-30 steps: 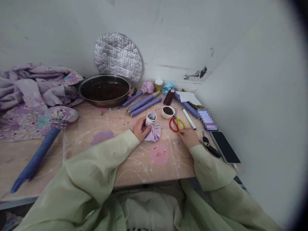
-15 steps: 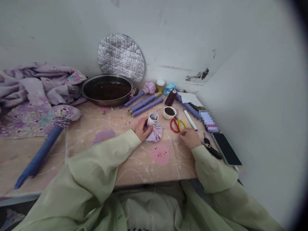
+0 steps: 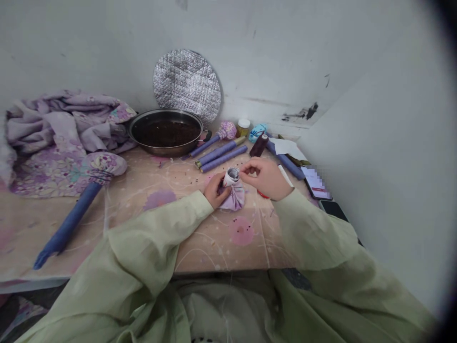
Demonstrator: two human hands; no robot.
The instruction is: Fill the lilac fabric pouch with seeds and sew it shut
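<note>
Left hand (image 3: pixel 215 190) grasped the gathered, soft lilac cloth bundle (image 3: pixel 235 199) with a rolled white tube (image 3: pixel 232 175), midway between the worktop's (image 3: pixel 200 243) front and back edges. Right hand (image 3: pixel 266 177): fingertips at the tube's rim, couldn't tell if you held anything. You'd moved it up from beside the scissors (image 3: pixel 263 194), covering the round white bowl.

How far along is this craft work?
Looking done: a long stick and a small stick, both with bound cloth heads. In hand: a gathered purple cloth bundle, held by the left hand, with the right hand at its rolled top. Likely remaining: securing that open top, perhaps heading two plain blue tubes.
</note>
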